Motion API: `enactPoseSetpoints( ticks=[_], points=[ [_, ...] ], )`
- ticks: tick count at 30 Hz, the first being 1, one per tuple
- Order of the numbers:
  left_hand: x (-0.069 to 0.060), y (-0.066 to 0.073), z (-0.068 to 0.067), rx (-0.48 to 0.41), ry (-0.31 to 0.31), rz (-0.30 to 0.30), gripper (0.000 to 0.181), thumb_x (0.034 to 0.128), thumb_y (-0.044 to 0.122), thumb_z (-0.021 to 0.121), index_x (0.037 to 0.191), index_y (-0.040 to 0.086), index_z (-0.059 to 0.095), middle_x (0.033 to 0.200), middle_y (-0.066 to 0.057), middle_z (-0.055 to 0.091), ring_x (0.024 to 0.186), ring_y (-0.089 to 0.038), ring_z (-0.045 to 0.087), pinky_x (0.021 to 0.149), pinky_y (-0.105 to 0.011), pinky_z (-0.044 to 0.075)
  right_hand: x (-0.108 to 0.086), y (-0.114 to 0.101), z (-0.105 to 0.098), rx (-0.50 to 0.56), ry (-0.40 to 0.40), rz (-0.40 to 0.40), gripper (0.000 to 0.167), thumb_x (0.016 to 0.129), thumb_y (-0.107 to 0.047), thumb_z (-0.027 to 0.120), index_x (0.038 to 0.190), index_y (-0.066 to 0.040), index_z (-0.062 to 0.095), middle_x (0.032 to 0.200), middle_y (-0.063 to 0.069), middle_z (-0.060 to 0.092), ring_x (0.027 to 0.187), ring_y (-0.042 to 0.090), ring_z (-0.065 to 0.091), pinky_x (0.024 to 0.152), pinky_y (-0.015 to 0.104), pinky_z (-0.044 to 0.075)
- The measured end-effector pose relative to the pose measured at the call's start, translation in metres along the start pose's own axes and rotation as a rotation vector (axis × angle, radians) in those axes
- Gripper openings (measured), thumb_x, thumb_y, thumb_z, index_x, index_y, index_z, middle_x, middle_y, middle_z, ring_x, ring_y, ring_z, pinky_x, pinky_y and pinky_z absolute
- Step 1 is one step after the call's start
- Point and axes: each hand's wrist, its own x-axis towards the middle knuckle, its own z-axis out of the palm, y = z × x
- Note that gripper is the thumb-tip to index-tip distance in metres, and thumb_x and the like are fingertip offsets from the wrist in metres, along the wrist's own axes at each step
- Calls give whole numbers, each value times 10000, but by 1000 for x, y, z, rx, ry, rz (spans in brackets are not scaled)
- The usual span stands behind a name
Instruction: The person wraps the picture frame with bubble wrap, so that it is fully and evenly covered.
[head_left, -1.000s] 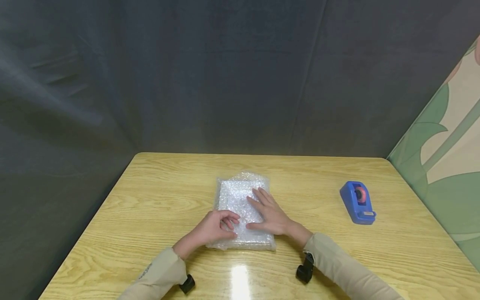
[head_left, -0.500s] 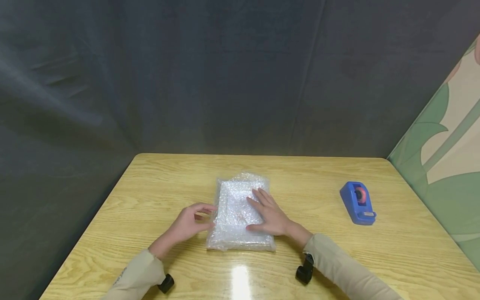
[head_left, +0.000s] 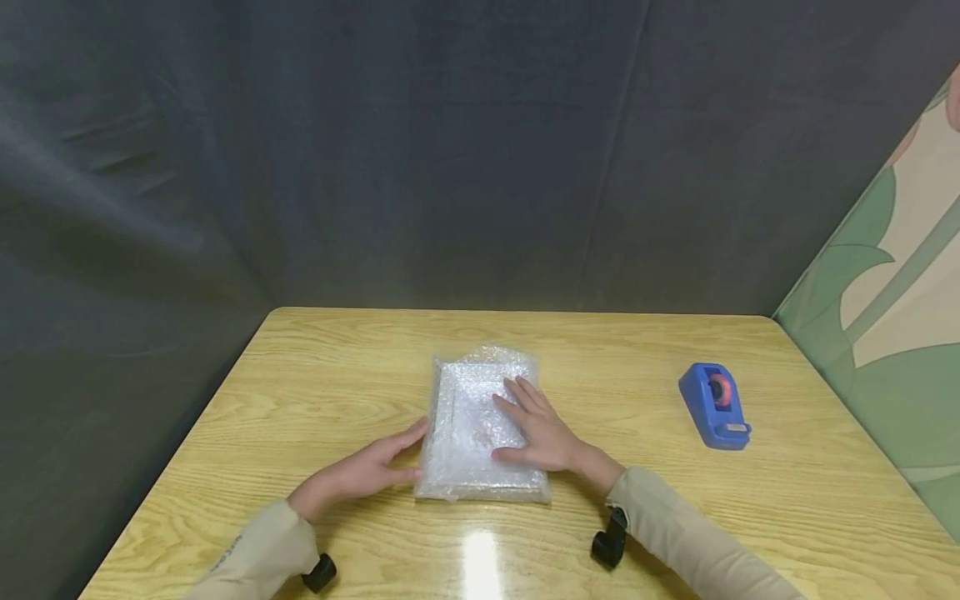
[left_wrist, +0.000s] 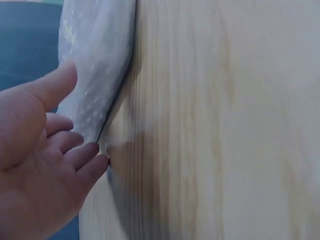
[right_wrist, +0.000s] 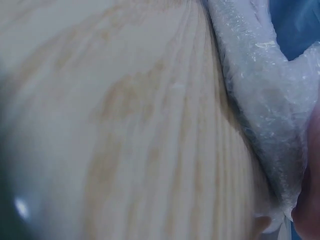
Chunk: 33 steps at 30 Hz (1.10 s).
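Note:
A flat rectangular item wrapped in bubble wrap (head_left: 472,467) lies on the wooden table. My right hand (head_left: 542,435) rests on its right half with the fingers spread. At its left edge is my left hand (head_left: 371,467), fingers extended and thumb apart, the fingertips at the wrap's side. The left wrist view shows that hand (left_wrist: 45,160) with relaxed fingers beside the wrap (left_wrist: 95,60), holding nothing. Only part of the right hand (right_wrist: 311,185) shows in the right wrist view, against the wrap (right_wrist: 270,100).
A blue tape dispenser (head_left: 715,407) with a reddish roll stands on the right side of the table (head_left: 300,375). Behind the table hangs a dark curtain (head_left: 450,167); a wall with a painted leaf pattern (head_left: 907,333) is at the right.
My left hand has moved left off the top of the wrapped item to its left edge, and its fingers have straightened. The right hand has stayed in place.

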Motion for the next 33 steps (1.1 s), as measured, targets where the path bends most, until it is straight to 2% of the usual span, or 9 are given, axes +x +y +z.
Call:
enactPoseSetpoints(
  ticks=[4,9,12,20,24,28,31,33],
  points=[
    [1,7,7,28,7,-3,725,935,327,477,1447,40,51,1503,-136,-24,1370,-287,18,1093,-462,98,0,0,0,44,5,-5,725,855,-490,510,1401,-52,320,1493,183,110,1365,367,33,1074,564,71],
    [5,17,18,151,47,5,669,972,312,391,1429,-23,35,1490,-192,-28,1364,-332,27,1090,-488,99,-1,-1,-2,116,5,-3,685,882,-463,479,1395,-37,324,1492,191,103,1362,379,17,1062,590,49],
    [8,22,27,205,75,-14,632,993,312,317,1423,-29,4,1488,-186,-60,1367,-313,-1,1095,-480,93,-1,-1,-4,131,12,-8,696,878,-464,489,1385,-13,334,1486,208,109,1356,395,19,1054,604,47],
    [20,27,44,371,182,-83,615,993,352,268,1438,15,10,1494,-157,-107,1373,-275,-15,1104,-435,120,1,0,-5,123,11,-11,801,805,-507,571,1377,4,341,1481,222,122,1355,399,20,1053,607,49],
    [26,28,47,490,205,-54,606,990,315,294,1424,-45,73,1487,-209,-61,1371,-314,-9,1105,-427,117,0,1,-5,115,-3,-8,869,742,-492,640,1382,7,329,1483,224,113,1354,400,15,1051,610,52],
    [29,32,40,549,173,-14,607,980,299,331,1398,-97,141,1476,-247,4,1364,-358,19,1102,-435,126,0,-1,-6,125,2,-27,859,727,-436,671,1368,31,341,1469,253,128,1343,426,30,1041,626,59],
    [28,32,24,469,125,0,619,960,337,396,1391,-74,227,1483,-218,72,1360,-368,61,1093,-480,144,1,-1,-5,130,3,-39,840,734,-408,674,1362,44,344,1463,264,135,1338,437,36,1037,630,57],
    [29,29,13,412,115,8,620,943,357,443,1394,-32,274,1492,-179,109,1362,-353,87,1088,-500,146,2,-1,-4,126,-5,-36,839,737,-402,671,1369,36,336,1469,254,124,1342,428,26,1044,620,52]
  ],
)
